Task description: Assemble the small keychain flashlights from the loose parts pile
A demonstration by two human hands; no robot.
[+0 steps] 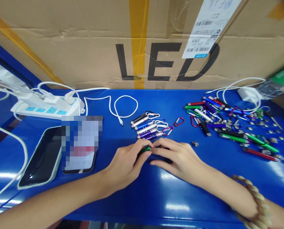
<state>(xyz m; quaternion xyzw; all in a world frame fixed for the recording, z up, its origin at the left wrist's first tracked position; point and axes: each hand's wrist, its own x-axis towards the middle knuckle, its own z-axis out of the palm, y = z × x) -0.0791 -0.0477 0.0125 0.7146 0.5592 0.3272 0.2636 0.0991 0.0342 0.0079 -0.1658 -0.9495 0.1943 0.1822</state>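
Note:
My left hand (127, 162) is closed around a small green flashlight (145, 149), mostly hidden behind the fingers. Its right end shows between thumb and forefinger. My right hand (177, 156) meets it there, fingertips touching or nearly touching that end, thumb held apart below. Just beyond the hands lies a row of mini flashlights (146, 125) in black, blue, silver and purple, with carabiner clips. A loose red carabiner (179, 121) rests to their right. Near the right hand sits a small metallic piece (194, 144), too small to name.
A heap of coloured flashlights (237, 136) and scattered button cells (270, 132) covers the right side. Two phones (43, 157) lie at left, below a white power strip (49, 108) with cables. A large cardboard box (84, 47) stands along the back of the blue table (142, 197).

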